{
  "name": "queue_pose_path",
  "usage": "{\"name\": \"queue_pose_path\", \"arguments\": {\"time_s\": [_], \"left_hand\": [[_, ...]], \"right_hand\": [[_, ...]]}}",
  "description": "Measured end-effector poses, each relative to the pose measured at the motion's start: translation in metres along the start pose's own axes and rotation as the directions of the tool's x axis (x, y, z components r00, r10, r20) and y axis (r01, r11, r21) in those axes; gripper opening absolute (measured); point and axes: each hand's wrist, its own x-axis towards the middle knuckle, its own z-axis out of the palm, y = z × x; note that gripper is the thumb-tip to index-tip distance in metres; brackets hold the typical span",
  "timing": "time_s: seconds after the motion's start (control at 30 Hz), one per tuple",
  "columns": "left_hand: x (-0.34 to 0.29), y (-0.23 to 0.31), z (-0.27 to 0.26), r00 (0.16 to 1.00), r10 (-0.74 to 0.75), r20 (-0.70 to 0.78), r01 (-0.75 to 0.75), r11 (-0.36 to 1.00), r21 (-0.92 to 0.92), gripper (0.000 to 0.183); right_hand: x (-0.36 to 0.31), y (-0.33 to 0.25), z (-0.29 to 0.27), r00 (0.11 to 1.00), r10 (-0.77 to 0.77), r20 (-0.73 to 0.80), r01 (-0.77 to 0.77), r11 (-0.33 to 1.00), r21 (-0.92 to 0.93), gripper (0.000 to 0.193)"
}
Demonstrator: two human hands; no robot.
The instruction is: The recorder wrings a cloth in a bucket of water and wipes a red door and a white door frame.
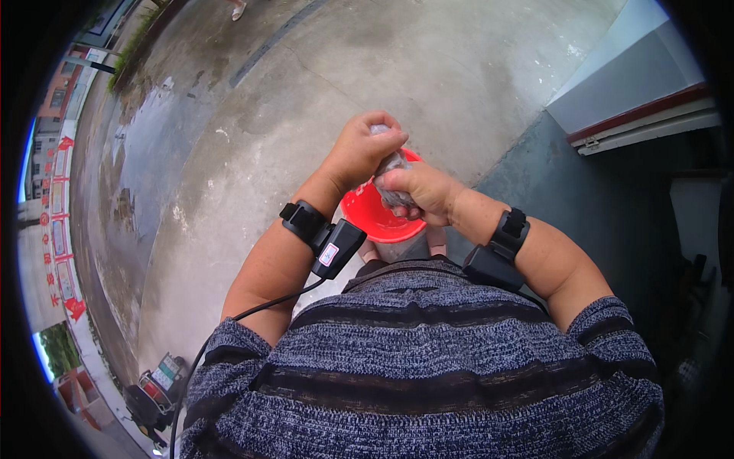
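Observation:
A grey, bunched-up wet-looking cloth (393,164) is stretched between my two hands above a red bucket (368,216). My left hand (364,148) is closed around its upper end, farther from me. Lower down and to the right, my right hand (425,194) grips the other end, thumb on top and fingers curled beneath. The cloth looks twisted between the fists. Both hands partly cover the bucket's opening, so most of its inside is hidden. The bucket is on the ground just in front of my body, between my feet.
Concrete ground (306,99) spreads ahead, with a wet patch (149,126) at the left. To the right are a pale wall (627,73) and a dark doorway area. A parked vehicle (157,394) stands at lower left. Another person's foot (238,11) shows at the top edge.

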Motion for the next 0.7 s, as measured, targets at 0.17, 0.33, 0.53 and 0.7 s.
{"name": "queue_pose_path", "arguments": {"time_s": [0.17, 0.33, 0.53, 0.7], "left_hand": [[0.012, -0.061, 0.01, 0.991, 0.026, -0.129, -0.009, 0.991, 0.133, 0.015], [-0.017, -0.061, 0.017, 0.968, 0.164, -0.188, -0.143, 0.982, 0.12, 0.034], [-0.02, -0.043, 0.007, 0.976, 0.206, -0.071, -0.2, 0.976, 0.081, 0.037], [-0.012, -0.051, 0.014, 0.958, 0.143, -0.25, -0.067, 0.955, 0.289, 0.018]], "right_hand": [[0.034, 0.039, -0.021, 0.98, -0.085, -0.18, 0.035, 0.963, -0.269, 0.023], [0.021, 0.021, -0.025, 0.989, 0.068, -0.129, -0.097, 0.969, -0.229, 0.017], [0.008, 0.016, -0.024, 0.98, 0.072, 0.184, -0.072, 0.997, -0.007, 0.018], [0.027, 0.027, -0.019, 0.995, -0.082, -0.048, 0.067, 0.964, -0.257, 0.015]]}}
